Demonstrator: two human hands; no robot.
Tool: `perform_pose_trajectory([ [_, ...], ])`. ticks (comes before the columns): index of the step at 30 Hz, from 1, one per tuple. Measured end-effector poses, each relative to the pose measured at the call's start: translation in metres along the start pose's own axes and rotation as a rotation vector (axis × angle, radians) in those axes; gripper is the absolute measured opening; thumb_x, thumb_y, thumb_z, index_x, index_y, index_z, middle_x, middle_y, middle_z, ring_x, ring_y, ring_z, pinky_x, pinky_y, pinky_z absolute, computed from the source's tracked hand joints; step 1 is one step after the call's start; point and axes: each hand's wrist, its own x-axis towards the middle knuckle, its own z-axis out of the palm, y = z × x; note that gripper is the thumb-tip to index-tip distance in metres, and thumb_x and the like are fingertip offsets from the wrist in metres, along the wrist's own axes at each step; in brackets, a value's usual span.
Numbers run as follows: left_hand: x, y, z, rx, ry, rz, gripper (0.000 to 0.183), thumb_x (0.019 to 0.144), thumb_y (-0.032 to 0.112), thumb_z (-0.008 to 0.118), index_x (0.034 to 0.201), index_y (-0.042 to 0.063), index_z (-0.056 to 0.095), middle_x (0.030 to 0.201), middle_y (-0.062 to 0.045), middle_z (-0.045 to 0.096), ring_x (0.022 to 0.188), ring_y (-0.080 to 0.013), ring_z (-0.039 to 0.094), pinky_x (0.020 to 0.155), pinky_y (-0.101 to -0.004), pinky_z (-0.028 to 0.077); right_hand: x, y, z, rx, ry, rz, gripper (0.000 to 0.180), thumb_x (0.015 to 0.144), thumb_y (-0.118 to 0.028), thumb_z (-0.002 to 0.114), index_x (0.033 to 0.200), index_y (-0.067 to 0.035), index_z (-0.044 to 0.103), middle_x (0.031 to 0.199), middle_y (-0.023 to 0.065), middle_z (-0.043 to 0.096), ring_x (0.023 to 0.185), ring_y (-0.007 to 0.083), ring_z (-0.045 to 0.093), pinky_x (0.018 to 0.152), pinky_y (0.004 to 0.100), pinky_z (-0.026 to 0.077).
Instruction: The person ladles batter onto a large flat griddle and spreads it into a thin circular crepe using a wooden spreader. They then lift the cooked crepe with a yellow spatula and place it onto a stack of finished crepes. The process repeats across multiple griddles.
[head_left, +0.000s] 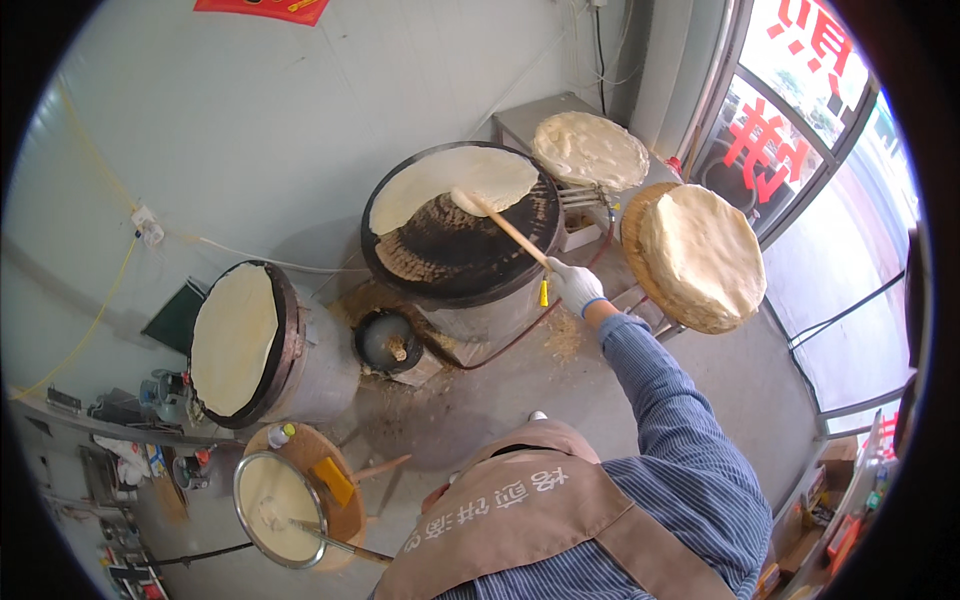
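Observation:
My right hand (576, 287), in a white knit glove, grips the wooden handle of a batter spreader (510, 231). The spreader's head rests at the lower edge of a thin layer of batter (457, 180), which covers the far part of a round black griddle (480, 262); the near part shows dark metal and browned crumbs. On a second griddle (279, 375) at the left lies a whole thin pancake (234, 339). My left hand is out of clear view, mostly hidden beside the brown apron. Nearby at the lower left stands a steel bowl of batter (281, 510) with a ladle (330, 538) in it.
A tall stack of pancakes (701, 259) on a round board and another pancake pile (591, 150) stand right of the large griddle. Between the griddles sits a dark pot (388, 341). A red hose (517, 334) runs along the floor. The bowl shares a round wooden stool (349, 517) with a yellow scraper (332, 482).

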Motion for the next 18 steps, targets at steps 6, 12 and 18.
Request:
perform_pose_trajectory([
  [6,-0.03,-0.017,-0.025,0.037,0.053,0.053,0.06,0.109,0.036,0.069,0.162,0.009,0.061,0.149,-0.019,0.072,0.135,-0.0312,0.072,0.115,-0.0425,0.058,-0.027,0.036,0.037,0.029,0.144,0.144,0.045,0.11,-0.035,0.06,0.154,-0.026,0.067,0.111,0.0282,0.079,0.106,0.0485,0.077,0.092,0.0561,0.06],
  [12,-0.081,-0.043,-0.045,0.203,0.157,0.147,0.06,0.11,0.038,0.067,0.162,0.009,0.061,0.151,-0.018,0.071,0.137,-0.0307,0.071,0.117,-0.042,0.056,0.005,-0.036,0.078,0.036,0.093,0.019,0.048,0.11,-0.035,0.061,0.155,-0.021,0.067,0.113,0.0311,0.077,0.106,0.0503,0.076,0.094,0.0569,0.06],
  [18,-0.101,-0.059,-0.038,-0.424,0.22,-0.201,0.059,0.11,0.04,0.066,0.16,0.009,0.062,0.151,-0.022,0.069,0.138,-0.0345,0.068,0.119,-0.0442,0.054,0.031,-0.075,0.087,0.003,0.057,-0.039,0.046,0.11,-0.036,0.06,0.152,-0.021,0.069,0.112,0.0305,0.078,0.104,0.0508,0.076,0.092,0.059,0.06],
])
